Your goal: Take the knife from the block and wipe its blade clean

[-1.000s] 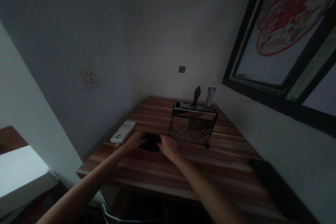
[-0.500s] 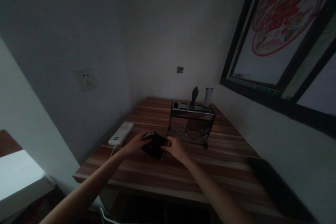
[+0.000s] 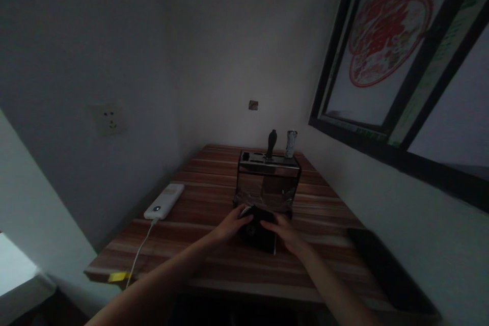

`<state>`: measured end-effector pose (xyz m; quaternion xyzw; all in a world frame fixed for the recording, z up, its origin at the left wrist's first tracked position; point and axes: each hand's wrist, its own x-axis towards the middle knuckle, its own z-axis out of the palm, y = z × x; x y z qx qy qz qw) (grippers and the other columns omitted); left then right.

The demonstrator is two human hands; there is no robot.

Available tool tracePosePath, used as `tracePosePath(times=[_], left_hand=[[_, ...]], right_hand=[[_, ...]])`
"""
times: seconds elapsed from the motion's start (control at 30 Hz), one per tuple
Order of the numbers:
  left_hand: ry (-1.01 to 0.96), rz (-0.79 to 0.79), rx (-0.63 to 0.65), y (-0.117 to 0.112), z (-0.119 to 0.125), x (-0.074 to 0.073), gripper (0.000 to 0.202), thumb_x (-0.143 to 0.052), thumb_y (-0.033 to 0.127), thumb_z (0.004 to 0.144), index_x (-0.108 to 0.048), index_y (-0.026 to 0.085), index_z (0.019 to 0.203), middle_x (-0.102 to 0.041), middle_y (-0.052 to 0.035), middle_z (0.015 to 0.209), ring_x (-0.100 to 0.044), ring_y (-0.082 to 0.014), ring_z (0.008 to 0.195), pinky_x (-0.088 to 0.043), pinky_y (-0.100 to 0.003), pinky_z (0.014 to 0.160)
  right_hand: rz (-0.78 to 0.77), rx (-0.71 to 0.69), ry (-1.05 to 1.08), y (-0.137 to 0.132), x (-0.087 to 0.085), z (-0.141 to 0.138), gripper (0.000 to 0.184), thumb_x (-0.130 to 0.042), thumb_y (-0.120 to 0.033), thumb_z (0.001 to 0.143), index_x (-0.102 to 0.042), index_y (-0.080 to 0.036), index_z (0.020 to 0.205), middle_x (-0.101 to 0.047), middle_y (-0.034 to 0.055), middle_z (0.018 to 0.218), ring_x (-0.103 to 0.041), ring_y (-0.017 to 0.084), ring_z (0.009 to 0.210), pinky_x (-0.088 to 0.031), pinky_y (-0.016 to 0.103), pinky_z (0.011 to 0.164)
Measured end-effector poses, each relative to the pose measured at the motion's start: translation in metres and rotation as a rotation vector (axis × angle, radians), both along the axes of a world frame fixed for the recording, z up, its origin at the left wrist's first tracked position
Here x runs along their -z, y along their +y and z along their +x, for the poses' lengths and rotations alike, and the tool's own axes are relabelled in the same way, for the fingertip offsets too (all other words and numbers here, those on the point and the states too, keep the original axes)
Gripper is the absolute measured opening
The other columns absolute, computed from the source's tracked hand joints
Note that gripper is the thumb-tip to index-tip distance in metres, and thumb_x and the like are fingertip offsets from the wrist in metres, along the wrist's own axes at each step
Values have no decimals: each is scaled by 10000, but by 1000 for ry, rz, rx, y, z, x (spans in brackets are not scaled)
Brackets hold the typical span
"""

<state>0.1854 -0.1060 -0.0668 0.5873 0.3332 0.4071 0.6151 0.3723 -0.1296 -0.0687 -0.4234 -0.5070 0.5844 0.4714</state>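
Here, two hands grip one black thing (image 3: pixel 257 238): the left hand (image 3: pixel 232 223) has its fingers closed on the left side, thumb on top, and the right hand (image 3: pixel 286 230) has its fingers closed on the upper right edge. It sits just on the near side of one rack (image 3: pixel 269 162), over the bench (image 3: pixel 214 163); whether it touches the wood, I cannot tell. Two upright handles, one black (image 3: pixel 271 143) and one silvery (image 3: pixel 291 143), top the rack. Left lies one white power bank (image 3: pixel 168 198) with one cord (image 3: pixel 140 252); right, one dark slab (image 3: pixel 389 267)
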Motion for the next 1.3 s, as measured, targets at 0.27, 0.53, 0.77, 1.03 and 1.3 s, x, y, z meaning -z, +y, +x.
tracePosePath(times=[0.27,0.53,0.77,1.03,1.3], left_hand=[[56,110,-8,5,13,17,404,-660,380,655,-576,152,977,-622,-46,962,-549,-198,928,-399,-306,853],[192,230,-74,0,9,13,396,-604,401,693,-544,151,995,-607,-51,987,-540,-202,941,-401,-305,856],[222,235,-83,-4,8,8,401,-601,388,694,-560,160,1021,-626,-53,1009,-547,-219,961,-394,-330,883],[206,221,-40,-9,9,8,502,-649,376,666,-536,143,1096,-596,-84,1116,-521,-237,1050,-360,-347,945],[193,254,-6,-7,10,12,481,-633,397,681,-540,154,1086,-600,-73,1096,-524,-225,1030,-367,-326,929]], right_hand=[[-70,168,145,6,12,3,392,-771,-320,517,-637,-210,869,-675,-9,809,-626,194,792,-473,315,748],[-118,179,279,4,11,0,408,-785,-276,490,-622,-216,860,-676,-20,749,-640,167,685,-498,272,651],[-150,186,313,2,8,3,466,-801,-252,462,-615,-216,887,-676,-16,759,-644,180,695,-500,305,683],[-96,94,237,-3,4,0,421,-792,-241,482,-624,-213,867,-654,-20,788,-621,175,759,-471,309,734],[-53,92,189,-4,3,-2,439,-795,-292,457,-635,-207,857,-648,-12,804,-612,185,783,-448,324,768]])
